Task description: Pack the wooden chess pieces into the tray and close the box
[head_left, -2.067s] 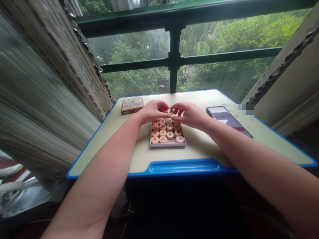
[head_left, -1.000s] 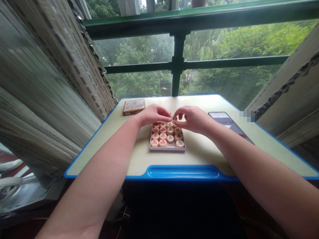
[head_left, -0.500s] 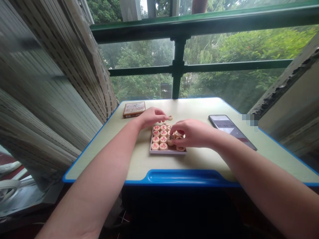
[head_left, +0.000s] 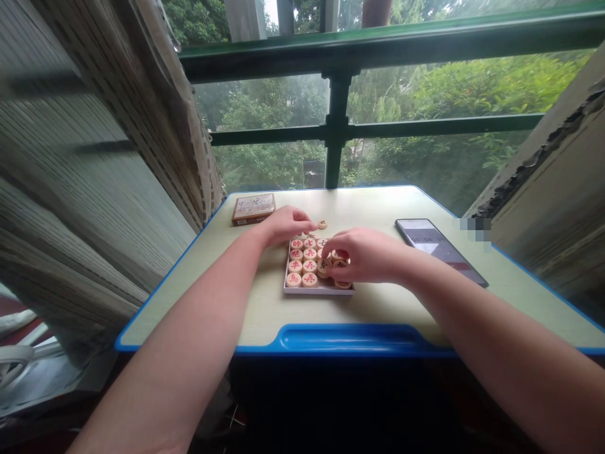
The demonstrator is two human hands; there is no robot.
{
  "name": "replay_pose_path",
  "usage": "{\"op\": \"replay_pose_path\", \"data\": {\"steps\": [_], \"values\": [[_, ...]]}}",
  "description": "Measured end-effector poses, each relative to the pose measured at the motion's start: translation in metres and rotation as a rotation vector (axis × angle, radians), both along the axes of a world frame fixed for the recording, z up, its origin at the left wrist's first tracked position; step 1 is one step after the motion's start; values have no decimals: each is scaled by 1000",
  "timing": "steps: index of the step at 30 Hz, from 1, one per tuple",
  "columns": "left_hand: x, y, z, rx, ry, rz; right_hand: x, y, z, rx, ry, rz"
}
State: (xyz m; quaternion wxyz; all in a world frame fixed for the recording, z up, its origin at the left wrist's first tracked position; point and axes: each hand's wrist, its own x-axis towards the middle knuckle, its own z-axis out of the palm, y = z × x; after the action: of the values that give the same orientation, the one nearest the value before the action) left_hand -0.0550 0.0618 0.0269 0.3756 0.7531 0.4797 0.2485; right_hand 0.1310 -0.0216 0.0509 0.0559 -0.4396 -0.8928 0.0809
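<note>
A shallow white box [head_left: 319, 292] holds rows of round wooden Chinese chess pieces, red-marked ones [head_left: 309, 266] on the left and dark-marked ones on the right. My right hand [head_left: 363, 254] reaches over the box's right side, thumb and forefinger closed about a dark-marked Chinese chess piece [head_left: 324, 268]. It hides part of the pieces beneath. My left hand [head_left: 290, 224] is at the box's far edge, fingers bent and a little apart, with nothing visible in them. Close to its fingertips are a loose piece [head_left: 322, 224] on the table and another [head_left: 311, 236] at the box's far edge.
A printed box lid [head_left: 254, 208] lies at the table's back left. To the right lies a phone [head_left: 439, 249] showing a timer. The pale table [head_left: 208, 284] has a blue rim and a blue front tray [head_left: 350, 339]. Curtains hang at the left, and green railings stand behind.
Both hands stay almost where they were; the view has shifted slightly. No piece has visibly changed place.
</note>
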Motion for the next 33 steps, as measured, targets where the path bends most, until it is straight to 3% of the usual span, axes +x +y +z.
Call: {"op": "replay_pose_path", "data": {"steps": [25,33], "values": [[-4,3,-2,8,81,-25,-3,2,-4,15,-2,-24],[-3,1,-1,-10,58,-35,-4,-3,0,-10,75,25]]}}
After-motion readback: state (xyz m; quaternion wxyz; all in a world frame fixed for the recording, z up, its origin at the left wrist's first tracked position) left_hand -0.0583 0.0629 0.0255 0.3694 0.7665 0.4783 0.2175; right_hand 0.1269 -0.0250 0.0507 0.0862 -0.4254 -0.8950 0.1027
